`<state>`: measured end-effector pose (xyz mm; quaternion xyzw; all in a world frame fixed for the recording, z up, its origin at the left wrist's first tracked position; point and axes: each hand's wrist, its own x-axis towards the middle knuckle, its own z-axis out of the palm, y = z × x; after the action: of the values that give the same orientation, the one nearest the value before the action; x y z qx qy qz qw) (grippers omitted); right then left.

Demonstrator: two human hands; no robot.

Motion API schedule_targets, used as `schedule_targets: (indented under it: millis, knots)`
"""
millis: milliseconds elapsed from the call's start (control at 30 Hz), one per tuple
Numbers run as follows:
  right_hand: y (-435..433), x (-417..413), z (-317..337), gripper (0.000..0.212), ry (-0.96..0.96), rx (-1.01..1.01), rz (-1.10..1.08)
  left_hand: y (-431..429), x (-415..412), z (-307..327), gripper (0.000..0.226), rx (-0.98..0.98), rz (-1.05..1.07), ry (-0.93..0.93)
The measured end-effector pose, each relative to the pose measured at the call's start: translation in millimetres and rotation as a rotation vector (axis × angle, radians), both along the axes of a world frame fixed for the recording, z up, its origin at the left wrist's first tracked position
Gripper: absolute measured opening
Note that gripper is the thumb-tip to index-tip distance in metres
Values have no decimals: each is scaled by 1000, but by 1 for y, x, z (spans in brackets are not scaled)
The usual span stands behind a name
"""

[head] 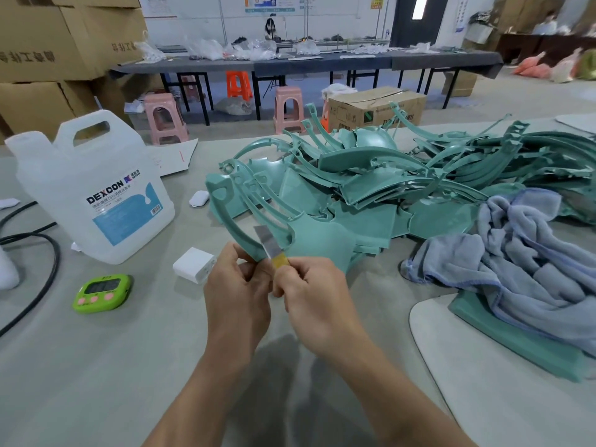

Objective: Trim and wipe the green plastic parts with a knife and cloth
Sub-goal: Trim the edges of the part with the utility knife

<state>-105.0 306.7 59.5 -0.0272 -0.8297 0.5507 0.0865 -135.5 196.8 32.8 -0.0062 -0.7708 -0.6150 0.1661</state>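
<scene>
Head view: left hand (237, 285) pinches the lower end of a green plastic part (319, 243), held just above the table (129, 366). Right hand (309, 295) pinches the yellow-wrapped end of the knife (269, 241), with the blade lying against the part's curved arm. Pile of green parts (387, 175) lies behind, touching it. Cloth (522, 253) is crumpled on the right, over a green piece. DEXCON jug (106, 188) stands on the left, fill level unreadable. Cardboard box (374, 108) is on the floor, flaps down, contents hidden.
</scene>
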Motion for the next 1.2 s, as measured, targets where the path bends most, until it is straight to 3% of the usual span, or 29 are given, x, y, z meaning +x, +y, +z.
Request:
schedule_targets:
  millis: [133, 300, 467, 567, 667, 767, 900, 967, 1100, 1200]
  knots:
    - [12, -5, -11, 35, -68, 112, -213, 1, -1, 0, 23, 52, 2, -16]
    - [4, 0, -3, 24, 48, -24, 27, 1, -1, 0, 23, -30, 15, 25]
    - [18, -6, -18, 39, -63, 196, -190, 0, -3, -5, 25, 32, 8, -5]
    - [18, -2, -16, 30, 27, 94, -75, 0, -6, -6, 24, 26, 3, 10]
    - [11, 0, -13, 25, -25, 28, 22, 0, -4, -7, 25, -7, -12, 48]
    - [30, -3, -15, 31, -139, 177, -130, -2, -6, -8, 32, 48, -2, 11]
    - [88, 14, -13, 34, -120, 174, -274, 2, -7, -6, 32, 75, 2, -2]
    - [115, 27, -14, 39, -181, 302, -275, 5, -4, -4, 34, 53, 11, 11]
    - [144, 43, -16, 49, -315, 677, -77, 10, -2, -6, 21, -30, 40, -34]
    - [166, 43, -5, 53, -247, 802, -249, 17, -8, -11, 25, 83, -6, -111]
